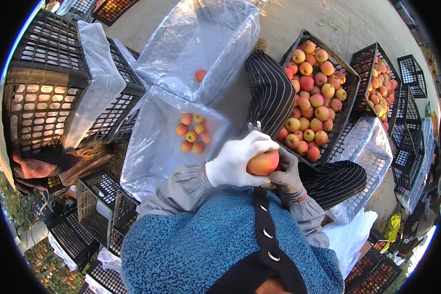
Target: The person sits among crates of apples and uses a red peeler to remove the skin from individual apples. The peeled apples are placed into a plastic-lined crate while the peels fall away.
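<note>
A red-yellow apple [263, 163] is held in front of my chest between both hands. My left hand [239, 160], in a white glove, wraps over it from the left and top. From the right, my right hand [289, 176], in a dirty grey glove, presses its thumb and fingers to the apple. A small metal piece [254, 126] sticks up behind the white glove; what it belongs to is hidden. To the left, several apples [191, 136] lie in a crate lined with clear plastic film [152, 136]. Close to my right knee is a black crate full of apples [316, 106].
Another film-lined crate [183, 47] ahead holds one apple [200, 75]. Stacked black crates [46, 95] rise at the left. A second crate of apples [380, 88] and a plastic-lined crate [367, 147] stand right. White sheets [349, 235] lie beside my right elbow.
</note>
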`<move>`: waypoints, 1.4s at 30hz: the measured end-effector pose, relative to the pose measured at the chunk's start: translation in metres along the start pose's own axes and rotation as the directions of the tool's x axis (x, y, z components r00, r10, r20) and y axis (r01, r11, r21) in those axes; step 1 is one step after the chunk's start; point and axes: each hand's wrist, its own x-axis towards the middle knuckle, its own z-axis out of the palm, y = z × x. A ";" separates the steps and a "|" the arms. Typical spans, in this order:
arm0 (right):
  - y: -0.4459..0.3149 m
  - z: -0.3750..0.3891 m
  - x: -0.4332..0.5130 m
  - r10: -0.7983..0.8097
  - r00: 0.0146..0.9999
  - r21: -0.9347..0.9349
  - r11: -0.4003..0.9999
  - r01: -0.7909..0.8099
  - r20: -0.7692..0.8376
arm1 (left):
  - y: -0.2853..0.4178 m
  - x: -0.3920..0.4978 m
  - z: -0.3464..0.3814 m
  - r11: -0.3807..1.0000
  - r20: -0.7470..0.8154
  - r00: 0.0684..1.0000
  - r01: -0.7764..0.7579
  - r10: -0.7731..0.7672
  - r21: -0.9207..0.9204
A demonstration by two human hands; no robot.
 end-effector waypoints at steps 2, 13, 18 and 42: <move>0.004 -0.001 0.012 -0.026 0.998 0.159 0.987 0.018 0.050 | -0.020 0.000 -0.027 0.967 -0.181 0.973 0.100 -0.144 -0.233; 0.013 -0.037 0.019 0.172 0.984 0.044 0.984 -0.174 0.050 | -0.350 0.036 -0.241 0.415 -0.316 0.408 0.909 -0.857 0.049; 0.024 -0.048 0.031 0.049 0.965 0.378 0.914 -0.147 0.258 | -0.442 0.009 -0.251 0.357 0.052 0.392 0.767 -0.919 0.533; 0.032 -0.051 0.006 -0.109 0.989 0.790 0.595 0.148 -0.103 | -0.089 0.070 -0.097 0.875 -0.408 0.802 0.270 -0.435 -0.403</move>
